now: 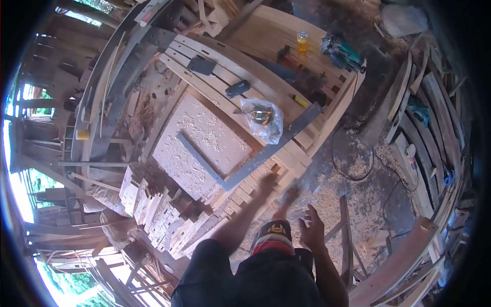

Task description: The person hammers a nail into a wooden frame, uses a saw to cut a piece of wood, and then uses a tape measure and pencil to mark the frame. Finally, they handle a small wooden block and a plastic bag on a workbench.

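My left hand (268, 180) reaches forward over a row of slotted wooden pieces (247, 193) at the bench edge. Its fingertips are right at a small brown wood block (275, 168); the fingers are too blurred to make out. Just beyond lies a long grey flat strip (276, 148), meeting a second grey strip (199, 159) at an angle on a shaving-covered panel (204, 123). My right hand (313, 225) is raised over the floor to the right, fingers apart, holding nothing. A dark cap with a yellow emblem (274, 230) shows between my arms.
A clear plastic bag (263, 120) with a yellow-and-black item sits on wooden slats. Farther back are a black object (238, 89), a bottle of yellow liquid (302, 41) and a teal power tool (341, 52). A cord (353, 176) curls across the shaving-strewn floor; curved timbers (427, 138) lean right.
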Demonstrator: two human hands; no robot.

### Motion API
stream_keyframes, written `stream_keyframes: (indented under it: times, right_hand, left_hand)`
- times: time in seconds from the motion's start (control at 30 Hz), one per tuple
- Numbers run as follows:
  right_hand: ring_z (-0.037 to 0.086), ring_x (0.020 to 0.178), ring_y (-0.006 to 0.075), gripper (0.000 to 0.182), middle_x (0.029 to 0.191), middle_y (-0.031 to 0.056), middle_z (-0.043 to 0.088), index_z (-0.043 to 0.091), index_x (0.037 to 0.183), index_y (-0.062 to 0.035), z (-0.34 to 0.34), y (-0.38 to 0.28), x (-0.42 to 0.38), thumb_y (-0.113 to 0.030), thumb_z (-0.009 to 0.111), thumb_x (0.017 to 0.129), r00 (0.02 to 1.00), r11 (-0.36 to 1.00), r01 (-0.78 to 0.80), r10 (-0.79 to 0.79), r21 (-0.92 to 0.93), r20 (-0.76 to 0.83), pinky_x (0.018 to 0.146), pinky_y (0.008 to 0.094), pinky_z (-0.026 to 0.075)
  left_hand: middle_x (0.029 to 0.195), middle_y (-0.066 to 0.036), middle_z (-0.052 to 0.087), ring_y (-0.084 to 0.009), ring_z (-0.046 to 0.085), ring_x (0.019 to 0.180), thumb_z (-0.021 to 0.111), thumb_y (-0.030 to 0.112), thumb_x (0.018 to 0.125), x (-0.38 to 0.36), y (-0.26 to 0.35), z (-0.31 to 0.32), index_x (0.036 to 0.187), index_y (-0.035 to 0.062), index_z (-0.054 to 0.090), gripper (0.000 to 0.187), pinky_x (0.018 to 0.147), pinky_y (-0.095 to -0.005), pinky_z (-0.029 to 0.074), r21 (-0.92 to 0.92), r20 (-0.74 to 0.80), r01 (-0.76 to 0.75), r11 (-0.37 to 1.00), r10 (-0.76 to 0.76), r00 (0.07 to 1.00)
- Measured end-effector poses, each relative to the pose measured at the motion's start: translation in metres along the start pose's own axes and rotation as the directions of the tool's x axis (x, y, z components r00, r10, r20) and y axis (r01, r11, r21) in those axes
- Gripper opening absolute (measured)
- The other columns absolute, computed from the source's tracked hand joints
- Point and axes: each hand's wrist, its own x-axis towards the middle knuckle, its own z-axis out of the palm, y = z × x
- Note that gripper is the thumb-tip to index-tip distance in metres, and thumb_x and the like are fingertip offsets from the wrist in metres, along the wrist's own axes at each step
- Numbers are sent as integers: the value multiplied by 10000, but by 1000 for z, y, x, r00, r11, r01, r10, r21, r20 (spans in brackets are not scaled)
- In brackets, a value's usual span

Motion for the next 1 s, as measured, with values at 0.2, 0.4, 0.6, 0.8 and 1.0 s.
stream_keyframes:
  times: [0.2,0.4,0.6,0.8,1.0]
  right_hand:
    - [703,914,298,465,1073,206,683,546,1289,4,-80,91,-82,-112,677,858,964,957,-264,258,-122,-59,755,395,561]
    - [702,835,288,322,921,163,705,622,1177,-19,-142,148,-154,-116,659,872,880,866,-425,328,-264,-342,695,370,568]
    - [699,852,293,308,909,164,697,618,1155,-14,-146,156,-175,-139,652,876,885,845,-440,351,-305,-304,697,392,579]
    - [698,842,281,335,927,168,702,625,1146,3,-148,158,-199,-172,662,863,805,831,-539,461,-136,-372,754,392,571]
    - [682,755,208,268,830,115,687,631,1087,-3,-148,189,-227,-185,635,890,773,825,-564,509,-43,-378,681,360,545]
  left_hand:
    - [719,-112,675,-232,640,650,643,378,865,146,-9,-254,935,46,721,348,639,-403,521,724,-476,-133,676,631,612]
    - [714,-192,674,-332,661,646,593,314,917,84,118,-205,895,9,685,319,634,-450,501,741,-461,-148,655,657,596]
    - [886,-205,690,-386,677,859,615,241,926,108,193,-84,990,19,665,237,729,-462,514,817,-92,-413,401,799,595]
    - [1005,-205,673,-417,639,960,643,145,865,152,243,-42,1046,38,659,210,819,-495,506,881,85,-428,204,820,566]
    - [1123,-197,630,-409,603,1063,647,128,853,150,246,-24,1103,69,639,258,871,-487,505,977,107,-214,-9,885,452]
